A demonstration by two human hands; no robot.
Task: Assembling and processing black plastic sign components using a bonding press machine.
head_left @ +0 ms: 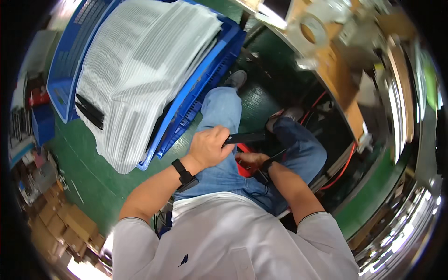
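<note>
Head camera view: the person sits with denim-clad legs (220, 112) apart, and both bare hands work above the lap. The left hand (210, 147) has its fingers curled round the near end of a black strip (247, 137), pinching it; the strip's free end points right, over the gap between the knees. The right hand (254, 159) is lower, just beside a red object (244, 171) between the thighs; its fingertips are partly hidden, so I cannot tell whether they grip it. Each wrist wears a black band.

To the left of the legs stands a blue crate (175, 112), piled with white foam sheets (135, 70); at least 2 black pieces (91, 112) lie on the sheets' left edge. On the right, a table (340, 77) carries a tape roll (321, 33) among blurred items. Cardboard boxes (77, 221) are stacked at lower left.
</note>
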